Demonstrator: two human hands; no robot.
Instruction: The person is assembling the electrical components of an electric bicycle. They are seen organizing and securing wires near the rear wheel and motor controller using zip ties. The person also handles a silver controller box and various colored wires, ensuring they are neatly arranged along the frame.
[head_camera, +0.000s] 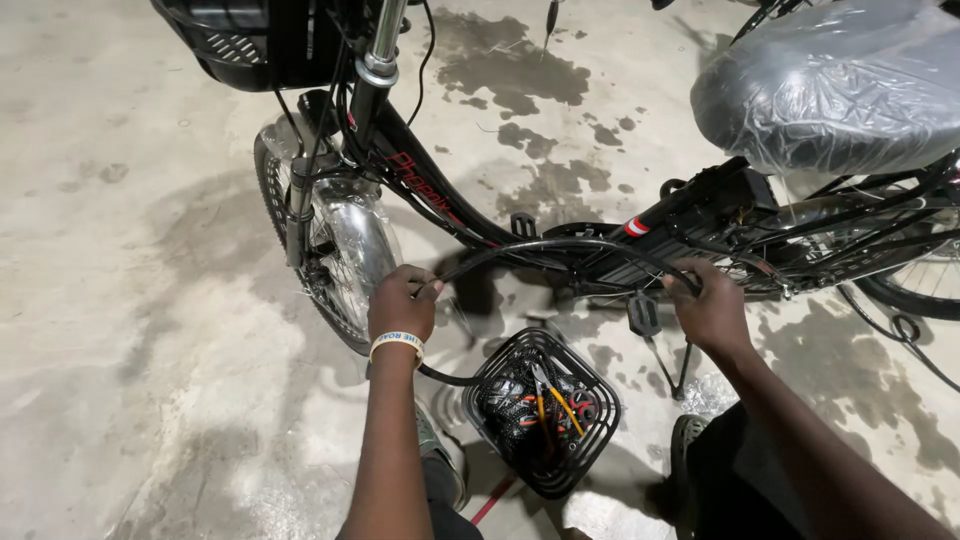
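Observation:
A black electric bicycle stands across the view on a concrete floor. My left hand grips one end of a black cable near the front wheel. My right hand holds the other end of that cable beside the frame, above a pedal. The cable arcs between both hands along the down tube. A pale wristband sits on my left wrist.
A black wire basket with tools and coloured wires stands on the floor between my arms. The saddle is wrapped in clear plastic at upper right. A front basket is at top left. Dark wet stains mark the concrete.

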